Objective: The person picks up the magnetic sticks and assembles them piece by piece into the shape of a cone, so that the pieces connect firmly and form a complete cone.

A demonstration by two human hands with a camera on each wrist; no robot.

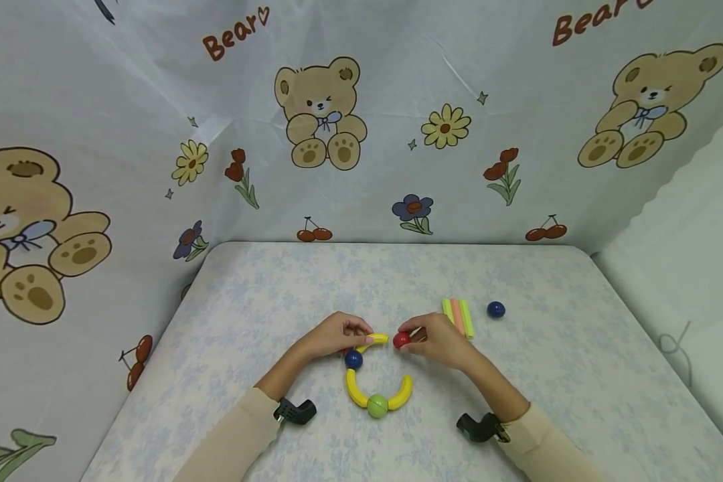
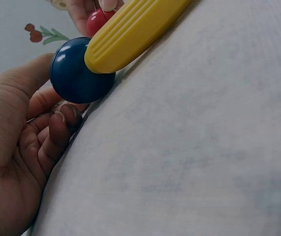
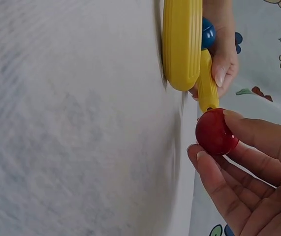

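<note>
Between its thumb and fingers my left hand (image 1: 339,335) pinches a curved yellow piece (image 1: 379,339), which meets a blue ball (image 1: 353,360). From that ball the chain runs through a second yellow piece (image 1: 353,389) and a green ball (image 1: 377,406) to a third yellow piece (image 1: 403,393), whose far end is free. My right hand (image 1: 441,340) holds a red ball (image 1: 401,340) by the fingertips. In the right wrist view the red ball (image 3: 214,132) is close to the tip of the held yellow piece (image 3: 207,83); whether they touch I cannot tell.
Behind the right hand lie green and pink sticks (image 1: 457,317) side by side. To their right is a loose blue ball (image 1: 496,309). A pale patterned cloth covers the table (image 1: 289,281), and a bear-print curtain (image 1: 385,181) hangs along its back edge.
</note>
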